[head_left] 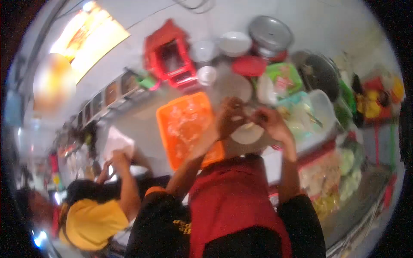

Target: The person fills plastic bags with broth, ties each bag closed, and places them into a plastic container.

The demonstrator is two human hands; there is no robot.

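Both my hands are raised close together over a small white plate [247,134]. The fingers of my left hand [231,117] are bent toward those of my right hand [270,122], and their tips nearly meet. What they pinch, if anything, is too small and blurred to name. Left of my hands stands an orange tray [165,129] holding clear plastic bags. To the right is a translucent tub [325,112] with pale food and a utensil in it.
A co-worker in a yellow top [97,221] works at the left. White bowls [234,44], a red container [172,58], a metal pot [270,36] and a green box [284,77] line the back. A red-rimmed tray of food [320,172] lies at right.
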